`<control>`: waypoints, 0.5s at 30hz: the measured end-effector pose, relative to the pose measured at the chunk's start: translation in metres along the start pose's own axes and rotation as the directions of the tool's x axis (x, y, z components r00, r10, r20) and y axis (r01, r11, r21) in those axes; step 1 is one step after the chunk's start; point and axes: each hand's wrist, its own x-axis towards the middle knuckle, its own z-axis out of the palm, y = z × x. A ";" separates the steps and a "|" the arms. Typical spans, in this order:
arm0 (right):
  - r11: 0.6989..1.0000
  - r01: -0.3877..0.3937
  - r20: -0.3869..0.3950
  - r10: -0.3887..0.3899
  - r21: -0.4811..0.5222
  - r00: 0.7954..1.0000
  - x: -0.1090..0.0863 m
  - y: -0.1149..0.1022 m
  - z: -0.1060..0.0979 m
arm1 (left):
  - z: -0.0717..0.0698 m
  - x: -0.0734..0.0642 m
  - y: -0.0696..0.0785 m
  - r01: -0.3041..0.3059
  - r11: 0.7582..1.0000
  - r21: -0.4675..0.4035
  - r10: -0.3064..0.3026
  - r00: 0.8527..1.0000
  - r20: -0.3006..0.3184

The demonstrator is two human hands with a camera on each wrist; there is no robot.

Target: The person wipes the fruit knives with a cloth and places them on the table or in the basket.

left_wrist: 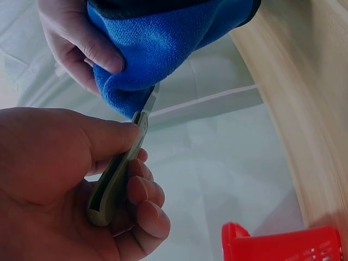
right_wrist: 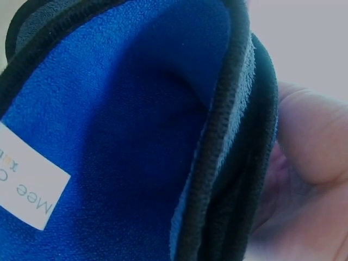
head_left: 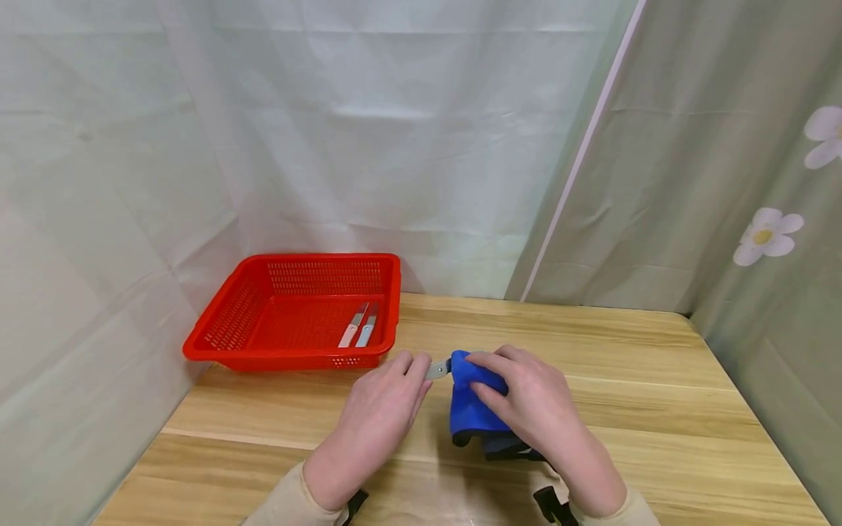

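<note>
My left hand (head_left: pixel 384 409) grips a folding knife (head_left: pixel 437 370) by its grey-green handle, thumb along the side and fingers curled beneath. The blade points right, and part of it is covered by a blue cloth (head_left: pixel 468 409) with black edging. With thumb and fingers, my right hand (head_left: pixel 536 398) pinches this cloth about the blade. In the left wrist view, a strip of blade (left_wrist: pixel 154 99) shows between the handle and the cloth. A white label (right_wrist: pixel 32 182) is visible on the folded cloth in the right wrist view, and cloth hides most of the right fingers there.
A red plastic basket (head_left: pixel 283 361) stands at the back left of the wooden table (head_left: pixel 625 351). Inside lie a pink-handled knife (head_left: pixel 348 336) and a light-blue-handled knife (head_left: pixel 365 336), side by side. Pale curtains (head_left: pixel 395 146) hang behind the table and at both sides.
</note>
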 end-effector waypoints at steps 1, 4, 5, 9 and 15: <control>1.000 -0.003 -0.002 0.003 0.000 1.000 0.000 0.001 0.000 | 0.000 0.000 0.000 -0.002 1.000 0.001 0.002 1.000 -0.003; 1.000 -0.012 -0.003 0.012 0.001 1.000 0.000 0.003 -0.002 | -0.001 0.000 -0.001 -0.002 1.000 0.001 0.002 1.000 -0.007; 1.000 -0.016 -0.002 0.016 0.001 1.000 0.000 0.004 -0.002 | -0.001 0.000 -0.001 -0.002 1.000 0.001 0.002 1.000 -0.006; 0.999 -0.035 0.001 0.035 0.000 0.999 0.001 0.008 -0.004 | -0.002 0.001 -0.002 0.006 1.000 -0.003 -0.006 1.000 0.004; 0.998 -0.068 0.010 0.068 -0.003 0.998 0.001 0.013 -0.009 | -0.003 0.001 -0.003 0.014 1.000 0.003 -0.014 1.000 0.007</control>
